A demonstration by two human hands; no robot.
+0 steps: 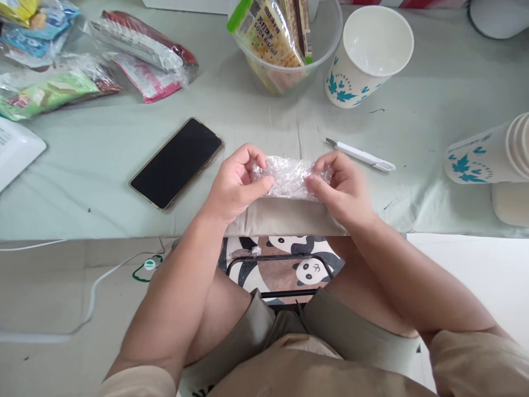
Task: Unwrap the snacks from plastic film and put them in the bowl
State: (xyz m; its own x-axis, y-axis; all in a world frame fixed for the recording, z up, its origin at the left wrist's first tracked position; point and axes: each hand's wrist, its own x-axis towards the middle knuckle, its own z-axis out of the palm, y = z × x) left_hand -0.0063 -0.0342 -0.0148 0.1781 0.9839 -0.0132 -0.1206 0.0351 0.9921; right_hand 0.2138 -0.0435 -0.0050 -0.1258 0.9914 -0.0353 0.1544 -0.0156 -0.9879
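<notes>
Green-grey cloth covers the table (pixel 74 193), where wrapped snacks (pixel 140 47) lie at far left and a clear bowl (pixel 327 36) of biscuit packets (pixel 270 38) stands at far middle. By the near edge, in the middle, is a crinkled clear plastic bundle (pixel 289 176). The left hand (pixel 237 184) has its grip pinching the left end; the right hand (pixel 345 187) pinches the right end. Left of them lies a black phone (pixel 177 162); just beyond the right hand, a white cutter (pixel 363 155), with a paper cup (pixel 363 60) farther back.

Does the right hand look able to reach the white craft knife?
Probably yes: the white craft knife lies close to the right hand, nothing between, though that hand grips crinkled clear plastic.
</notes>
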